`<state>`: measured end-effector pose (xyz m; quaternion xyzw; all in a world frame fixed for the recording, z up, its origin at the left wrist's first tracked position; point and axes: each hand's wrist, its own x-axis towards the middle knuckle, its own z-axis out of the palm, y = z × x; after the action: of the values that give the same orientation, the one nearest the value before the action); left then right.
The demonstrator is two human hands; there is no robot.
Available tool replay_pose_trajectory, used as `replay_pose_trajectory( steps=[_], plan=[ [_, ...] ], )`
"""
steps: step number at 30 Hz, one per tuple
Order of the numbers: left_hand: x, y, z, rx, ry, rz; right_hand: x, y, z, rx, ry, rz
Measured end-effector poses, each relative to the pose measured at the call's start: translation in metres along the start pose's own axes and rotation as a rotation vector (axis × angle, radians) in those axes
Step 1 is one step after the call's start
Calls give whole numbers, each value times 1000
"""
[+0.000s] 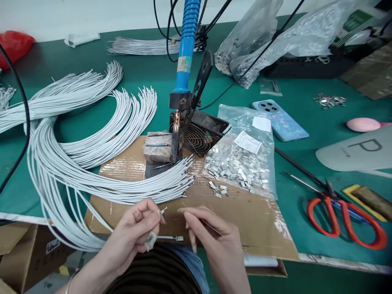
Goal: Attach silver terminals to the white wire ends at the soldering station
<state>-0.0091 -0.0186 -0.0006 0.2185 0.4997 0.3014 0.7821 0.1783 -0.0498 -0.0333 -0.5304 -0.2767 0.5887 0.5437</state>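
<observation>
My left hand (pixel 139 224) is closed on a white wire whose bare tip (pixel 164 210) sticks out past the thumb and forefinger. A pale wrap (pixel 150 241) covers one of its fingers. Below that hand, a white lead ends in a flat metal terminal (pixel 179 238). To the right, my right hand (pixel 211 228) pinches a thin, pale strand of wire, apart from the left hand. Beyond both hands lies a bundle of white wires (pixel 122 183), its ends fanned out on the cardboard (pixel 257 228). Several small metal terminals (pixel 218 189) lie loose there.
A blue-handled soldering iron (pixel 185 49) stands tip-down in front, beside a grimy block (pixel 157 153) and a small fan (pixel 196 136). A bag of terminals (pixel 241 159), a blue phone (pixel 280 120) and red-handled scissors (pixel 327 216) lie right. More white wires (pixel 61 102) curve at left.
</observation>
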Motion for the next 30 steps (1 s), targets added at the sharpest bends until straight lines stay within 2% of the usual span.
replay_pose_trajectory(
  steps=[3, 5, 10, 17, 19, 23, 26, 30],
  plan=[
    [-2, 1, 7, 43, 24, 56, -5, -1, 17, 20, -11, 39],
    [-2, 0, 7, 81, -4, 69, -5, 2, 23, 39, -27, 56],
    [0, -5, 2, 161, -105, 117, 2, 12, 21, 50, -66, 39],
    [-4, 2, 8, 131, -51, 6, 0, 7, 21, -51, -44, -182],
    [-4, 3, 8, 127, -69, 18, 1, 8, 20, -44, -9, -213],
    [-4, 1, 6, 154, -45, 77, 5, 13, 15, 31, 92, -160],
    [-5, 0, 7, 152, 4, 90, 5, 10, 16, 39, 52, -75],
    [-3, -1, 4, 178, -40, 149, -3, -3, 27, 33, -6, 40]
  ],
)
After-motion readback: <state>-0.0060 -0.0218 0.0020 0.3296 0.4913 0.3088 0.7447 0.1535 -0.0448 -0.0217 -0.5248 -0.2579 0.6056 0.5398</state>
